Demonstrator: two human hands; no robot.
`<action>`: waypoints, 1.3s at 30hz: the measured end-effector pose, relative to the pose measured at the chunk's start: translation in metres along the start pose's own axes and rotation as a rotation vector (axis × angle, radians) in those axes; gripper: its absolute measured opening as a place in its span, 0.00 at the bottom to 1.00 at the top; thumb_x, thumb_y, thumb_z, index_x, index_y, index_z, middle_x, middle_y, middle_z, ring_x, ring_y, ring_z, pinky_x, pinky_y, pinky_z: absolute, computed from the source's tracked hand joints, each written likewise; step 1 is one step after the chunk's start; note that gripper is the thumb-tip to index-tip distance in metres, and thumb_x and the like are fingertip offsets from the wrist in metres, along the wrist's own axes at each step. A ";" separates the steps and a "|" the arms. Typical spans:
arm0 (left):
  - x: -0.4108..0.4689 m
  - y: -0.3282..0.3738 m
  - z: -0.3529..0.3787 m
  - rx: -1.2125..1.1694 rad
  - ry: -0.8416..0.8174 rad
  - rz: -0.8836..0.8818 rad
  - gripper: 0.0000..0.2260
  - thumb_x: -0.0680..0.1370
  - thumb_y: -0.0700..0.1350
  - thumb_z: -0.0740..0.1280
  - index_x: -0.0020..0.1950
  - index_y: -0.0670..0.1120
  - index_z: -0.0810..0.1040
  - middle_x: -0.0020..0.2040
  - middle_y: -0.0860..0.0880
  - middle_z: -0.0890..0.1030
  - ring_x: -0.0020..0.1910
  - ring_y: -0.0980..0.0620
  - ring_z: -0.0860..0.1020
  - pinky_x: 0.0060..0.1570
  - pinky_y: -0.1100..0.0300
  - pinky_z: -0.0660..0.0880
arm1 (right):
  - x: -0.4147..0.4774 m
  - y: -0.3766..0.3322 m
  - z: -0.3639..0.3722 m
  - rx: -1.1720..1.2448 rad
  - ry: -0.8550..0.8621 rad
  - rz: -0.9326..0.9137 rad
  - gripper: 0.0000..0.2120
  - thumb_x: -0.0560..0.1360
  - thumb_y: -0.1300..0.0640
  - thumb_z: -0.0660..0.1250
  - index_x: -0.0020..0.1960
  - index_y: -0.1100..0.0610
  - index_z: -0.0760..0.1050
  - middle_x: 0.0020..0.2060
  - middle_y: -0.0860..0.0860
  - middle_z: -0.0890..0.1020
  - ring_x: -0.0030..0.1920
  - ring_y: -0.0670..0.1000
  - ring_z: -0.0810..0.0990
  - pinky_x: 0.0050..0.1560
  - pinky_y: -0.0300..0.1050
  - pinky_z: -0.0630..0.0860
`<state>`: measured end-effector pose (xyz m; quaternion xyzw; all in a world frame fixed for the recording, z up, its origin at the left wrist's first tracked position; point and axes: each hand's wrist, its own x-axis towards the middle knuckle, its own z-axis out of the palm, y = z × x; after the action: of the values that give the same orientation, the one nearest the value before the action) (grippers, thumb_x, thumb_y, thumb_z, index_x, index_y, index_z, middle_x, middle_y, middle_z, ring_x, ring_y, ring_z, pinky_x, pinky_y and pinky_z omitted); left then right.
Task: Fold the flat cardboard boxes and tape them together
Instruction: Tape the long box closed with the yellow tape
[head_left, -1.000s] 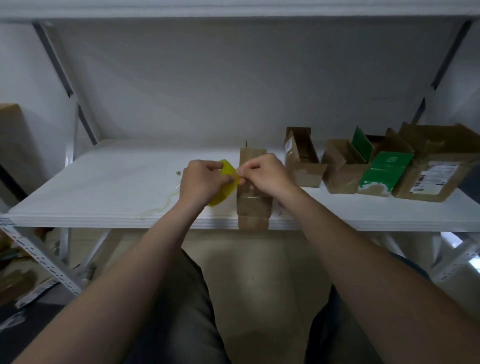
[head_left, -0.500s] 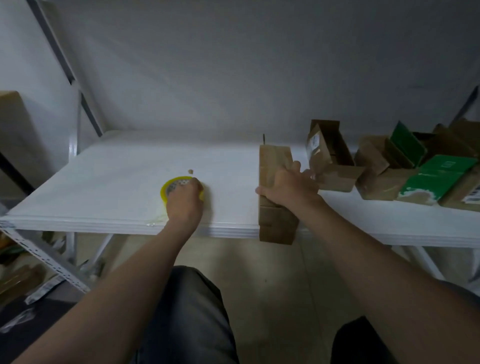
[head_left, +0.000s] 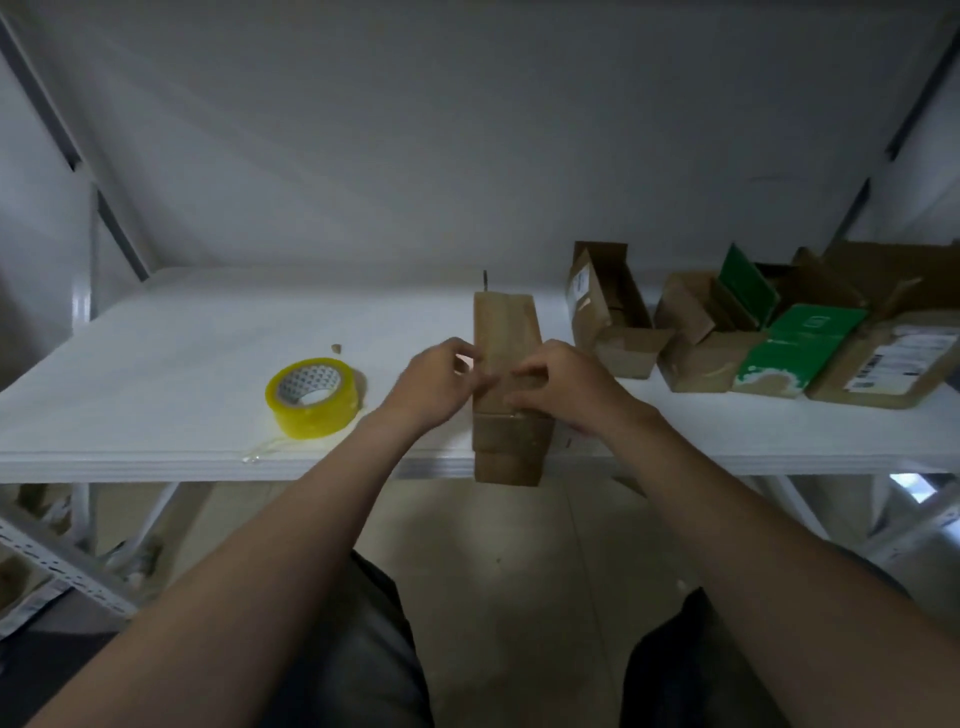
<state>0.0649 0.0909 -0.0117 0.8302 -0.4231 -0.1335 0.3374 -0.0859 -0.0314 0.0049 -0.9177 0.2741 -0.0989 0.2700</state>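
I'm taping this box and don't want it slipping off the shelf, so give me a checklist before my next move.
1. Hands on box: ok, left hand and right hand both touch the cardboard box.
2. Box supported: not ok, its near end overhangs the shelf edge.
3. Tape roll handy: ok, it lies on the shelf left of the box, untouched.
4. Seam taped: cannot tell, hands cover it and blur.

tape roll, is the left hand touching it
Apart. The head view shows a strip of white shelf between the tape roll and the left hand, which is over at the cardboard box.
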 end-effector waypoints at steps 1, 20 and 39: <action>-0.004 0.006 0.008 -0.052 -0.082 0.014 0.23 0.77 0.56 0.72 0.68 0.48 0.77 0.60 0.49 0.77 0.54 0.48 0.79 0.55 0.52 0.77 | -0.004 0.006 0.001 -0.005 -0.029 -0.022 0.21 0.75 0.47 0.74 0.65 0.54 0.80 0.62 0.52 0.79 0.60 0.53 0.77 0.62 0.52 0.75; -0.034 -0.006 0.032 -0.192 -0.167 -0.014 0.49 0.73 0.55 0.77 0.82 0.48 0.49 0.62 0.50 0.75 0.57 0.48 0.80 0.60 0.50 0.78 | -0.026 0.037 0.020 -0.392 0.130 -0.054 0.35 0.73 0.35 0.71 0.77 0.41 0.66 0.64 0.52 0.81 0.65 0.60 0.74 0.66 0.55 0.67; -0.016 0.081 -0.065 -0.175 0.189 0.388 0.52 0.72 0.35 0.75 0.83 0.50 0.42 0.74 0.47 0.61 0.70 0.58 0.63 0.71 0.60 0.66 | -0.028 -0.053 -0.051 0.816 0.513 -0.023 0.19 0.80 0.56 0.66 0.70 0.48 0.70 0.59 0.42 0.81 0.53 0.35 0.80 0.54 0.36 0.78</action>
<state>0.0389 0.0991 0.0895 0.7095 -0.5282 -0.0238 0.4659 -0.1020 -0.0013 0.0751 -0.6857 0.2605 -0.4248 0.5306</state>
